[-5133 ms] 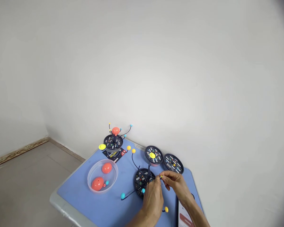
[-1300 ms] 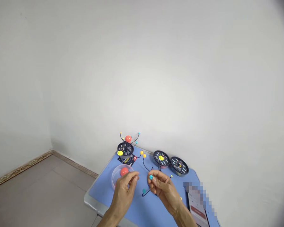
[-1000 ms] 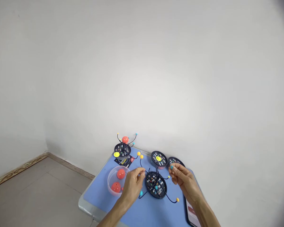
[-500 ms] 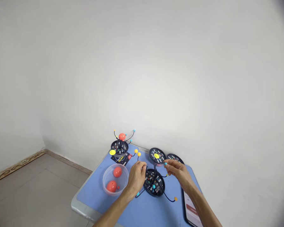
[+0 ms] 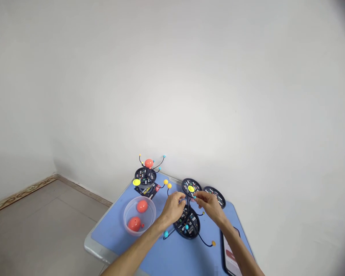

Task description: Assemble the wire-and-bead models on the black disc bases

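My right hand (image 5: pixel 211 206) pinches a small blue ball (image 5: pixel 194 197) between thumb and fingertips, over the solar system model (image 5: pixel 194 229). That model has a round black base with curved black arms carrying blue and orange balls. My left hand (image 5: pixel 173 209) is closed beside the model's upright arms, its fingertips close to the blue ball. What lies between its fingers, if anything, is hidden. Left of this hand stands a clear plastic bowl (image 5: pixel 125 220) holding two red half-shells (image 5: pixel 134 224) and a tiny red piece.
At the table's back left stands another model with a red ball (image 5: pixel 148 163), a printed black card (image 5: pixel 149 191) before it. Two black discs (image 5: pixel 217 195) lie at the back, one bearing a yellow cap (image 5: pixel 191 189). A phone (image 5: pixel 230 255) lies at right on the blue table (image 5: pixel 172 257).
My right hand has moved left with the small blue ball, towards the model's middle. My left hand has shifted right and slightly up, so the hands are closer together.
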Demonstrator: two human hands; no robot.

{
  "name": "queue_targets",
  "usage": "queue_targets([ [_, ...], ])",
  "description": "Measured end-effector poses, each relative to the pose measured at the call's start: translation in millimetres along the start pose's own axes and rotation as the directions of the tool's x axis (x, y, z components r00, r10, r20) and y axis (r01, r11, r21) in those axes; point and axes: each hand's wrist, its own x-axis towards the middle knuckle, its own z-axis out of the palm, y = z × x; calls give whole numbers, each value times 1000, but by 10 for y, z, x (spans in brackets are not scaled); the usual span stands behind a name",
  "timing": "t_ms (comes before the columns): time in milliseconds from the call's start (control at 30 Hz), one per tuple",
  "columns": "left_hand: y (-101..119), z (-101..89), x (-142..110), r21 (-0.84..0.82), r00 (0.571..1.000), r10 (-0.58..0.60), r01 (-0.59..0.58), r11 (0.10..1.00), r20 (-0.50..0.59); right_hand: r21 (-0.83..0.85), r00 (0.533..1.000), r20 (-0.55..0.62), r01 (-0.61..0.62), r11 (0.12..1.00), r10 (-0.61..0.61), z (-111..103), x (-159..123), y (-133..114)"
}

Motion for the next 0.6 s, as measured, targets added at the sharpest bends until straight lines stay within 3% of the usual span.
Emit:
queue_targets([
  [267,-177,-67,17,-73,989,-136,141,987,61,-77,999,20,45,996,-43,-6,24,9],
  [600,-168,-71,-146,-107,996,-87,84,991,-20,-240,974,179,178,954,-136,227,96,-192],
])
